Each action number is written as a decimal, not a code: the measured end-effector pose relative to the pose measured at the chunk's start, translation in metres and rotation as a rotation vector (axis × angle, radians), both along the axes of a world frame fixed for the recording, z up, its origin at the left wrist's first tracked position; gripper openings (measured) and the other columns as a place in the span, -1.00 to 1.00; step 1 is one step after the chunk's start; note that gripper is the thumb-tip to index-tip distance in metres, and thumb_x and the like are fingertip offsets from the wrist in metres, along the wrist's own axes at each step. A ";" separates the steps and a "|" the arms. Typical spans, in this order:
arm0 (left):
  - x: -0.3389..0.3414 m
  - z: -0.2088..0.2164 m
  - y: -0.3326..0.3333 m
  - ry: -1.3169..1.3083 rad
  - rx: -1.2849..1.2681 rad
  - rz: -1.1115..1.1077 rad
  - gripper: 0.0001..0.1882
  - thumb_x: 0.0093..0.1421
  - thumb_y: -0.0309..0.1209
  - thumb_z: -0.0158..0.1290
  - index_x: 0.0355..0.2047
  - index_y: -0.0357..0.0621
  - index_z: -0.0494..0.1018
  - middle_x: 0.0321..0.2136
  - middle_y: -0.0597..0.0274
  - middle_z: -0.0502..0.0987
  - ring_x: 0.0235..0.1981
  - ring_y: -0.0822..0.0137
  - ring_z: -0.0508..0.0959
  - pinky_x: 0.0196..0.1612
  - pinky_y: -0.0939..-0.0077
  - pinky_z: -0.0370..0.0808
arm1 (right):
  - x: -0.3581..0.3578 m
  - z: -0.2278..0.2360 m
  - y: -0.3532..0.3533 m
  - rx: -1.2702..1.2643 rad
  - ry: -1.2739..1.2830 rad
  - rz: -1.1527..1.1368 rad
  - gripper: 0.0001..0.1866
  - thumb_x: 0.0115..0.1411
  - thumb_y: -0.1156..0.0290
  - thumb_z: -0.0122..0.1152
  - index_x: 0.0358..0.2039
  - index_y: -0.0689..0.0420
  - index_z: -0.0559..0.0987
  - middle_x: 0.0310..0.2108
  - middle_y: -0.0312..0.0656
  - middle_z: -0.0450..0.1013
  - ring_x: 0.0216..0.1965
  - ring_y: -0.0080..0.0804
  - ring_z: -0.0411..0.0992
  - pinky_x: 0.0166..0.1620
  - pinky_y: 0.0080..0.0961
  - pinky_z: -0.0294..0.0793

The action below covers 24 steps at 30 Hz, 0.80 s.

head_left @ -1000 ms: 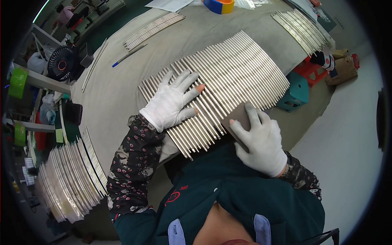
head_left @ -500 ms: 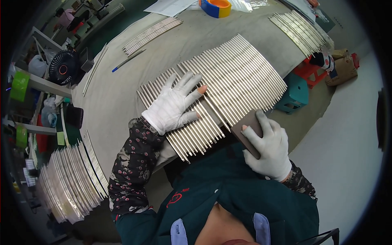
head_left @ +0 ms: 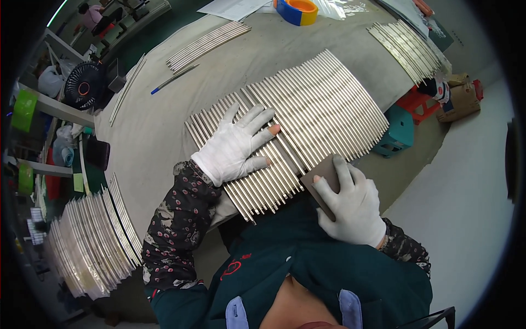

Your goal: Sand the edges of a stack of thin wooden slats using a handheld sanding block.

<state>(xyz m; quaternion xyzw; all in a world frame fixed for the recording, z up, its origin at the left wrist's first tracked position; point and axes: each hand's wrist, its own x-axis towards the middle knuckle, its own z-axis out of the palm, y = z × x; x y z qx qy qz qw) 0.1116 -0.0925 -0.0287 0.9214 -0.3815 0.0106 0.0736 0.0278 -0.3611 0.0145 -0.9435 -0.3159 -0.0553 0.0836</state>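
A row of shiny metal rods (head_left: 323, 104) lies side by side across the table in front of me, with a gap splitting it into a left and a right group. Spread flat on the left group is my left hand (head_left: 233, 148), in a white glove with bare tips on some fingers. My right hand (head_left: 353, 205), gloved the same way, grips a flat brown-grey block (head_left: 324, 178), which looks like a sanding block. The block sits at the near ends of the rods beside the gap. Its underside is hidden.
More rods lie at the far left (head_left: 208, 46), the far right (head_left: 404, 52) and in plastic wrap (head_left: 90, 241) at the lower left. A blue pen (head_left: 174, 79), a tape roll (head_left: 296, 11) and papers (head_left: 233, 6) rest on the grey table (head_left: 148, 137). A teal stool (head_left: 397, 131) stands right.
My right hand has moved the block slightly left along the near rod ends, toward the gap. My left hand stays spread on the rods. The whole view has shifted a little.
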 end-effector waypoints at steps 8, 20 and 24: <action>0.004 -0.003 0.008 0.011 -0.084 -0.007 -0.27 0.20 0.17 -0.17 0.24 0.01 0.17 0.19 -0.05 0.21 0.28 -0.06 0.15 0.27 -0.23 -0.02 | -0.001 -0.001 -0.024 0.088 -0.052 -0.035 -0.38 -0.31 0.31 0.33 -0.08 -0.04 0.53 0.08 0.14 0.29 -0.10 -0.05 0.38 -0.24 -0.28 0.39; 0.004 -0.006 0.002 -0.030 0.025 -0.016 -0.25 0.24 0.24 -0.32 0.33 0.17 0.03 0.33 0.07 0.04 0.34 -0.07 0.02 0.31 -0.17 -0.13 | 0.042 -0.008 0.031 0.101 -0.092 -0.014 -0.48 -0.15 0.31 0.28 -0.08 0.09 0.53 0.00 0.16 0.31 -0.24 -0.13 0.40 -0.40 -0.29 0.41; 0.003 -0.007 0.004 -0.043 -0.002 0.002 -0.24 0.23 0.25 -0.33 0.33 0.15 0.04 0.32 0.06 0.05 0.34 -0.07 0.03 0.31 -0.17 -0.13 | 0.017 0.001 -0.005 0.069 -0.016 0.083 -0.48 -0.20 0.30 0.29 -0.11 0.03 0.54 0.03 0.19 0.30 -0.18 -0.07 0.40 -0.38 -0.25 0.43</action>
